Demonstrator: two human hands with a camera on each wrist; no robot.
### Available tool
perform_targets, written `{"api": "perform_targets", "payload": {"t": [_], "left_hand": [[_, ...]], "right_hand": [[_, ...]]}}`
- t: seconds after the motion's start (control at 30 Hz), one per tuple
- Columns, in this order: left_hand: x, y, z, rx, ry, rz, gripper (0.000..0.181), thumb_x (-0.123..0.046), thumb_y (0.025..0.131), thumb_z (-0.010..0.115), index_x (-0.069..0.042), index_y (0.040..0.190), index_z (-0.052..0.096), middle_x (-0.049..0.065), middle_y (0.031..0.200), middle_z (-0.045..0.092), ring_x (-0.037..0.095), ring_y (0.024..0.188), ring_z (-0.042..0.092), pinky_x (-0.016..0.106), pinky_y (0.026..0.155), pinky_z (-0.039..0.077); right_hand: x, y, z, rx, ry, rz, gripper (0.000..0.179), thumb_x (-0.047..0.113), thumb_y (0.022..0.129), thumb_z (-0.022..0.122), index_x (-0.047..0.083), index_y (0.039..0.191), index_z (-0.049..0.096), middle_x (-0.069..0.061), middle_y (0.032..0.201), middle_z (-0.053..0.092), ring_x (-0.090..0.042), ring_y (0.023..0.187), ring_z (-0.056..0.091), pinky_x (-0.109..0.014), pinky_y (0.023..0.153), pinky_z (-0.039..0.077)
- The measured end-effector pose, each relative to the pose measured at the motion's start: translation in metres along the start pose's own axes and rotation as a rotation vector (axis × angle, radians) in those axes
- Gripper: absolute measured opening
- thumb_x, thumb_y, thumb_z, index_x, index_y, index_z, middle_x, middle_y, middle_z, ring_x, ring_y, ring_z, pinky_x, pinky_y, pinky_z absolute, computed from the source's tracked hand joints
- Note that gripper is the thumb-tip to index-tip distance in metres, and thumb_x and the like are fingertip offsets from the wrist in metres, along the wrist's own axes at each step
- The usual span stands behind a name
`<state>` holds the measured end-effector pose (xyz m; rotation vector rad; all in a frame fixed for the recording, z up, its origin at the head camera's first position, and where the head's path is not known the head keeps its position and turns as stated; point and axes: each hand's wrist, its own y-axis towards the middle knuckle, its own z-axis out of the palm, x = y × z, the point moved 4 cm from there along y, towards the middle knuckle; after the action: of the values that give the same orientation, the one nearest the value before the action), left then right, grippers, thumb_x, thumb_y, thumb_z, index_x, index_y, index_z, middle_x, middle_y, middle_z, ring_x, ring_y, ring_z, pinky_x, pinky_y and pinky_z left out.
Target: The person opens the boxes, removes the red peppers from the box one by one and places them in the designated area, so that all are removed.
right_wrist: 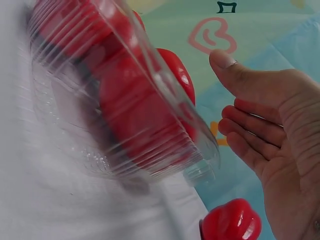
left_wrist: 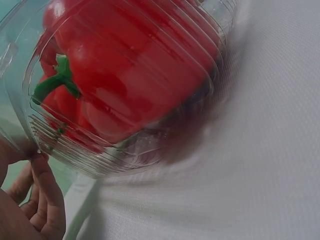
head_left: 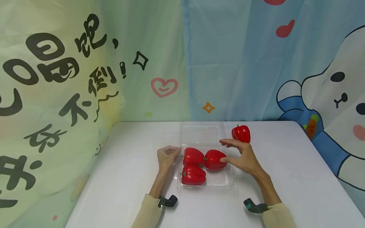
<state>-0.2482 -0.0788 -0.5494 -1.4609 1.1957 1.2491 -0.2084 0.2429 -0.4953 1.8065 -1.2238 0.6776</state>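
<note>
The left grip [head_left: 167, 158] pinches the clear container [head_left: 219, 180]; black backdrop characters [head_left: 73, 110] include "不倒!"

Soft, even light fills the head view, where the white tabletop [head_left: 114, 183] looks pale and the printed fabric backdrop [head_left: 216, 47] reads clearly, with only faint shadows beside the forearms. Small white glints dot the upper sides of the red bell peppers [head_left: 193, 175], and thin highlights trace the clear plastic container [head_left: 219, 179]. Both wrist views are dimmer and greyer. In the left one, a smudged dark shadow spreads beneath the container, and the cloth weave blurs toward the right; in the right one, the container's ribbed left end is smeared.
</note>
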Motion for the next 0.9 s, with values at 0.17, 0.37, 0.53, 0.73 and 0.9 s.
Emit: {"api": "perform_targets", "payload": {"t": [0.17,0.37,0.53,0.73,0.9], "left_hand": [[0.0,0.0,0.0,0.002,0.003,0.005,0.018,-0.016,0.094,0.082,0.001,0.089,0.081,0.015,0.08,0.08,0.014,0.067,0.069,0.024,0.063,0.056],[0.0,0.001,-0.001,0.003,-0.002,0.006,0.018,-0.015,0.094,0.082,0.002,0.088,0.081,0.015,0.079,0.08,0.014,0.066,0.068,0.024,0.061,0.054],[0.0,0.001,-0.001,0.004,0.009,0.002,0.019,-0.017,0.094,0.082,0.002,0.088,0.081,0.014,0.079,0.08,0.014,0.067,0.069,0.025,0.062,0.055],[0.001,0.002,-0.001,0.006,-0.003,-0.005,0.019,-0.017,0.092,0.083,0.002,0.088,0.081,0.014,0.078,0.079,0.014,0.066,0.067,0.025,0.061,0.054],[0.002,0.003,-0.001,0.006,-0.003,-0.004,0.018,-0.015,0.092,0.083,0.002,0.088,0.081,0.015,0.079,0.08,0.015,0.066,0.068,0.024,0.061,0.053]], "right_hand": [[0.001,0.0,0.004,0.018,-0.003,0.014,0.074,0.011,0.076,0.097,0.013,0.144,0.07,-0.015,0.137,0.076,-0.035,0.118,0.068,-0.077,0.107,0.051],[0.002,-0.002,0.008,0.045,-0.018,0.031,0.074,0.013,0.077,0.097,0.013,0.145,0.069,-0.016,0.139,0.075,-0.04,0.121,0.068,-0.076,0.107,0.051],[0.001,-0.003,0.011,0.059,-0.025,0.038,0.074,0.014,0.076,0.098,0.012,0.144,0.07,-0.016,0.139,0.075,-0.039,0.122,0.069,-0.077,0.108,0.05],[-0.001,-0.002,0.014,0.081,-0.038,0.032,0.07,0.015,0.077,0.097,0.012,0.143,0.071,-0.015,0.139,0.076,-0.039,0.122,0.069,-0.075,0.107,0.052],[-0.003,-0.002,0.015,0.088,-0.052,0.032,0.069,0.016,0.077,0.098,0.012,0.141,0.072,-0.014,0.137,0.077,-0.039,0.122,0.069,-0.071,0.104,0.055]]}}
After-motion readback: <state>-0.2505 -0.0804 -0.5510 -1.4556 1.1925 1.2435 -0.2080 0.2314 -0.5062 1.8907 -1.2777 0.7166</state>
